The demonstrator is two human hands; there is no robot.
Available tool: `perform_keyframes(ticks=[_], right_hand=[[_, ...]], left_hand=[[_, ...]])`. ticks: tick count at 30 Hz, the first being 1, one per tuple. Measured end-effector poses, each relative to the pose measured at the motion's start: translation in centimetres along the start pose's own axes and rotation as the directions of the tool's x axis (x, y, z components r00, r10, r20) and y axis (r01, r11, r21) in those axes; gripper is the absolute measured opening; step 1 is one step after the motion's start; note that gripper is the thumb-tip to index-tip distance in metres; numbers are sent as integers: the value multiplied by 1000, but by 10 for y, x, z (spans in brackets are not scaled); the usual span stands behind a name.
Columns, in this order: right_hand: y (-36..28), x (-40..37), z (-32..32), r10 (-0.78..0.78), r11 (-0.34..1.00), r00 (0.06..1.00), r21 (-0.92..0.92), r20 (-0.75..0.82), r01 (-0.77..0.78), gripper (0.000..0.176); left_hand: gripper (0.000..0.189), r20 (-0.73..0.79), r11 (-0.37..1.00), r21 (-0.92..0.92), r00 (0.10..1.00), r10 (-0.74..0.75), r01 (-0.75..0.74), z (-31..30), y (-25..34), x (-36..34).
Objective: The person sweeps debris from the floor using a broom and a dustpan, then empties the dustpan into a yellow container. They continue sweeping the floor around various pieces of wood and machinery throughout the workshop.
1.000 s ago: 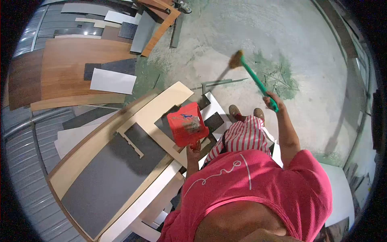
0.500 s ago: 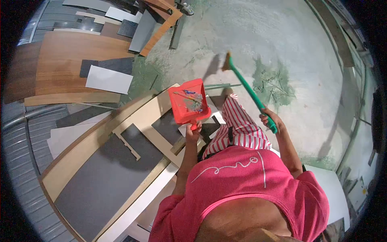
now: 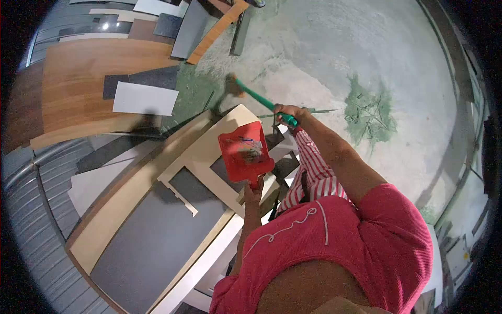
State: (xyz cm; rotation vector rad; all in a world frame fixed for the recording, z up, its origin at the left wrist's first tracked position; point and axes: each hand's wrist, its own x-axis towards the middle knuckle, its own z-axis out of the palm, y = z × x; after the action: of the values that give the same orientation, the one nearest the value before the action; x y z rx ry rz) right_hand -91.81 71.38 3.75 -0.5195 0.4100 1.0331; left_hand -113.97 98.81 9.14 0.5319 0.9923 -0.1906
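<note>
My left hand [image 3: 254,189] is closed round the handle of a red dustpan [image 3: 228,157], which holds bits of debris and dust. The pan is over a pale wooden frame [image 3: 201,144]. My right hand [image 3: 291,114] grips the end of a green-handled hand brush [image 3: 257,97]. The brush's brown bristles [image 3: 233,85] point away from me, up and left of the pan, near the floor beside the frame's far corner. Brush and pan are apart.
A long curved wooden panel with a dark grey inset [image 3: 151,251] lies at left. Wood boards [image 3: 104,78] and a white sheet [image 3: 145,98] are stacked beyond it. Scraps lie on a green floor patch [image 3: 370,111] at right. Corrugated metal [image 3: 31,209] edges the left.
My right arm has swung left across my front, bringing the brush toward the floor past the frame. My left hand has drawn the dustpan slightly nearer to me.
</note>
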Motion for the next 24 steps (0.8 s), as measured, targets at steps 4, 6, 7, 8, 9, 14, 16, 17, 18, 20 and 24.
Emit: perform_keyframes(ticks=[4, 6, 7, 8, 9, 14, 16, 17, 18, 20, 24], right_hand=[[9, -2, -45, -100, 965, 971, 218, -218, 149, 18], [9, -49, -57, -109, 980, 990, 158, -91, 122, 16], [12, -76, -53, -207, 978, 938, -96, -276, 188, 15], [15, -103, -54, -79, 961, 963, 238, -257, 142, 15], [13, -134, -38, -27, 969, 921, 217, -389, 120, 14], [19, -207, -9, -160, 944, 790, 141, -592, 297, 45], [12, -227, 12, -147, 961, 766, 92, -626, 259, 49], [9, -234, 15, -141, 972, 777, 64, -613, 227, 52], [8, -238, 17, -135, 980, 788, 35, -601, 195, 56], [5, -236, 26, -80, 985, 826, 85, -557, 153, 58], [8, -185, 14, 17, 988, 939, -136, -345, -68, 54]], left_hand=[[37, -91, 996, -83, 996, 24, -32, 10, 15, 18], [36, -77, 991, -137, 997, -12, 1, 15, 20, 27], [36, -54, 984, -171, 997, -48, 38, 18, 23, 33], [38, -15, 993, -90, 997, 75, -76, 20, 21, 41], [38, -19, 992, -96, 997, 79, -81, 22, 21, 46], [40, 91, 971, -238, 996, -14, 35, 42, 29, 56], [40, 95, 975, -222, 995, -7, 28, 54, 33, 53], [40, 104, 978, -210, 995, 2, 20, 59, 34, 53], [40, 103, 978, -207, 995, -1, 23, 63, 36, 53], [41, 115, 980, -191, 993, -25, 47, 54, 40, 60], [43, 100, 981, -186, 994, -43, 61, 47, 44, 65]])
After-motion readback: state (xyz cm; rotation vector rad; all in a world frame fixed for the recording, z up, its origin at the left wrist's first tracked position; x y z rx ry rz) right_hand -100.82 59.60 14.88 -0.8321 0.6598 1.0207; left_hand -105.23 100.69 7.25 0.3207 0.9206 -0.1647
